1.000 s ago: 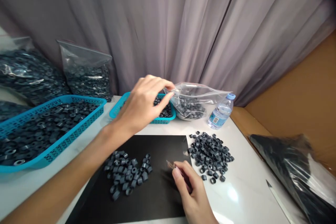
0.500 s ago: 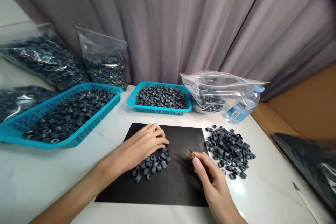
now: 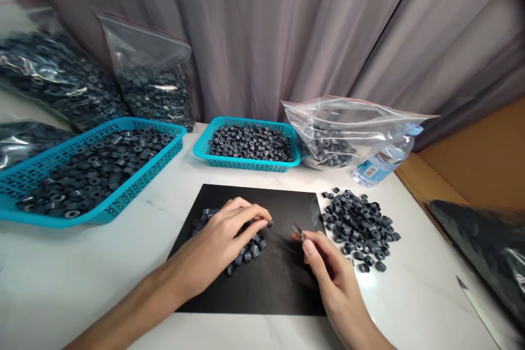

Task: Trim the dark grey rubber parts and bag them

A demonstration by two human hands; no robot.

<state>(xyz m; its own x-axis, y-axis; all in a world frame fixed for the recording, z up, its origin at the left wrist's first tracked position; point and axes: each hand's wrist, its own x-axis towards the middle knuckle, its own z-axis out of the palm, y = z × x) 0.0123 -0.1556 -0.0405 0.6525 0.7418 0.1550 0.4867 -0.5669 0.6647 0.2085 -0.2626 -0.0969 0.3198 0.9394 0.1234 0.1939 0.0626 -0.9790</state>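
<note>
My left hand [image 3: 223, 240] lies over a small heap of grey rings [image 3: 246, 251] on a black mat [image 3: 270, 279]. Its fingertips pinch one grey ring [image 3: 269, 223] at the heap's right edge. My right hand [image 3: 328, 268] rests on the mat's right side, closed on thin metal tweezers [image 3: 298, 231] whose tips point up and left toward the pinched ring. A larger pile of grey rings [image 3: 361, 224] lies on the white table just right of the mat.
Two blue baskets of grey rings stand behind: a large basket [image 3: 24, 175] at left, a small basket [image 3: 200, 147] at centre. Clear bags of rings [image 3: 348, 131] [image 3: 151, 82] lean on the curtain. A water bottle [image 3: 381, 164], a dark bag [image 3: 484, 246] and a blade [image 3: 476, 303] are at right.
My left hand came back from the clear bag down onto the heap on the mat and now pinches one ring. The view shifted; my right hand stayed with the tweezers.
</note>
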